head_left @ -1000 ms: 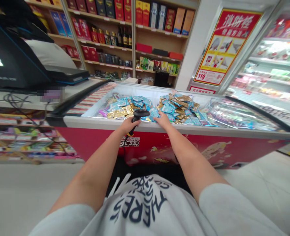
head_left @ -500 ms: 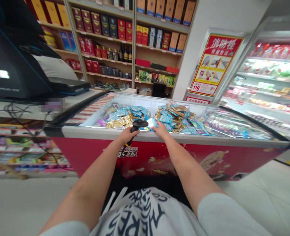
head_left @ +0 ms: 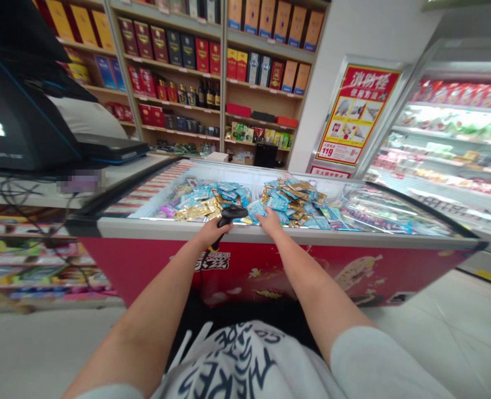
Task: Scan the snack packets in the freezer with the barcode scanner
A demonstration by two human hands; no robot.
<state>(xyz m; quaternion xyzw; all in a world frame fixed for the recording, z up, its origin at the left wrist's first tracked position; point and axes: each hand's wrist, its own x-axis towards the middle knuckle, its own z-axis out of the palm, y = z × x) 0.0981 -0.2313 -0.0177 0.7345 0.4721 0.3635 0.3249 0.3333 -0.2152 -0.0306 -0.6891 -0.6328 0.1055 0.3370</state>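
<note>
My left hand [head_left: 211,231] is closed around the handle of a black barcode scanner [head_left: 234,213], whose head points right over the freezer's front edge. Its cord hangs down the freezer front. Just right of the scanner, my right hand [head_left: 271,223] grips a light blue packet [head_left: 256,209] by its right side. The scanner head and the packet are a small gap apart. Behind my hands lie two heaps of packets in the freezer: a blue and gold heap on the left [head_left: 199,209] and a similar heap on the right [head_left: 297,194].
The red chest freezer [head_left: 245,266] stands right before me. At left is a counter with a black checkout machine [head_left: 21,122] and loose cables [head_left: 16,191]. Shelves of boxed bottles [head_left: 179,50] stand behind, and a lit cooler [head_left: 457,138] is at right.
The bright white glare on the packet has gone, and its light blue print now shows. The view has shifted slightly; both hands keep their holds.
</note>
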